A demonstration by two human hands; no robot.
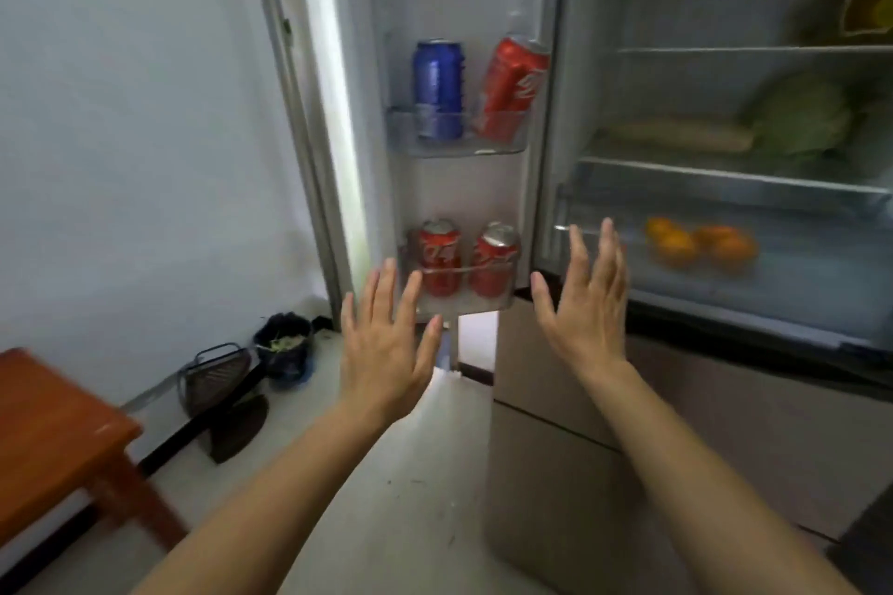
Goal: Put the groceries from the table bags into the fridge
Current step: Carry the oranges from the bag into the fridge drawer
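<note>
Low in the centre of the frame, the left hand [386,343] and right hand [584,304] hover spread flat, holding nothing, just before the open fridge door [464,188], the left nearer its two upright red cans [439,256] (no bags visible).

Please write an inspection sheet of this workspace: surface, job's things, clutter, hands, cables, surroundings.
Surface: upper door shelf and lower door shelf of the open fridge, both carrying cans.
Job's things: blue can upright beside tilted red can; pair of red cans upright below; oranges in drawer; cabbage on shelf.
Clutter: dustpan and bin on floor.
Hands: left hand and right hand open, empty.
Cables: nothing seen.
Surroundings: white wall, wooden table at left.
</note>
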